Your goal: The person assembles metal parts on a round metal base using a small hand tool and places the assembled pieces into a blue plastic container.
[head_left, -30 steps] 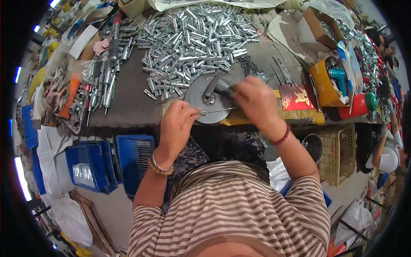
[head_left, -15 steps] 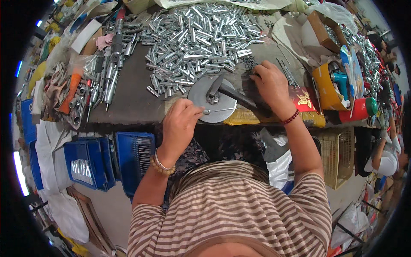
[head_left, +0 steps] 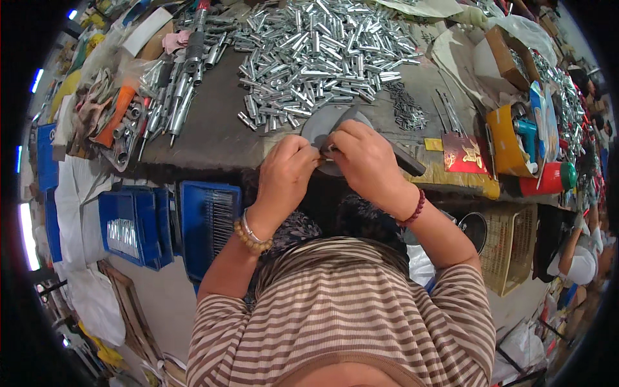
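Note:
Both my hands are together over the near side of a round grey metal disc. My left hand is closed in a pinch on a thin metal rod, now mostly hidden by my fingers. Touching or nearly touching it, my right hand pinches at the same spot; what its fingertips hold is hidden. A hammer lies across the disc, its dark handle sticking out to the right beneath my right hand. Beyond the disc spreads a big heap of short silver metal tubes. Small dark metal pieces lie right of the heap.
Long metal tools and an orange-handled tool crowd the bench's left. At the right are thin rods, a red card, a yellow holder and a red bottle with a green cap. Blue bins hang below left.
My right hand has come left from beside the small dark pieces to meet my left hand over the disc. The rod, visible before in my left fingers, is now mostly covered. The view has shifted slightly.

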`<state>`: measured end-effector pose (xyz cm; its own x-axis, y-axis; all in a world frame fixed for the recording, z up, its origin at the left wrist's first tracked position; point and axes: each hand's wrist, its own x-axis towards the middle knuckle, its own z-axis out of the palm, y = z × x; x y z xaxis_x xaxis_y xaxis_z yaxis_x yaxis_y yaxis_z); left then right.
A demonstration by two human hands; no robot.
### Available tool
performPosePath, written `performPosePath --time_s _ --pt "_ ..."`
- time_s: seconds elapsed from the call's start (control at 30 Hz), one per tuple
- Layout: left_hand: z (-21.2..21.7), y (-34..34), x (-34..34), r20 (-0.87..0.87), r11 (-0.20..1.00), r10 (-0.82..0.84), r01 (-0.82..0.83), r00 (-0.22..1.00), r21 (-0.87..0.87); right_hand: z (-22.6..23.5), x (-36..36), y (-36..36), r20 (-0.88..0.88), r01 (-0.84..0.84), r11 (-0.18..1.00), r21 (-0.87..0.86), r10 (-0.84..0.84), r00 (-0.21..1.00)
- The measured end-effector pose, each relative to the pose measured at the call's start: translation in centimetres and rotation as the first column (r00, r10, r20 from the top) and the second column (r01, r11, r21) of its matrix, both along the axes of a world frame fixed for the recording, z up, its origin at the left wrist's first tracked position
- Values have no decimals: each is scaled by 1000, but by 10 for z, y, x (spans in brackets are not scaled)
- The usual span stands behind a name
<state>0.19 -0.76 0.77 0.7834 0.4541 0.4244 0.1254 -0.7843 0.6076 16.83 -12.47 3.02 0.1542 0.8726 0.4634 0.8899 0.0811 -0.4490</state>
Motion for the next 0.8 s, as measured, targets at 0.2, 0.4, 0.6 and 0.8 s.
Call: performPosePath --time_s 0.2,0.4,0.6,0.8 --pt "-2 0 2 20 1000 2 -3 1000 15 -3 6 -8 -131 -3 1000 3 3 991" --pt "-2 0 3 28 1000 7 -8 1000 22 -5 4 -9 -88 1 1000 -23 -3 996" --pt "-2 -1 4 30 999 10 -10 1000 33 -10 0 -9 -39 33 999 -21 -34 999" --pt "-5 -1 4 33 1000 6 -6 999 1 -9 -14 -12 311 127 990 -55 -104 945"
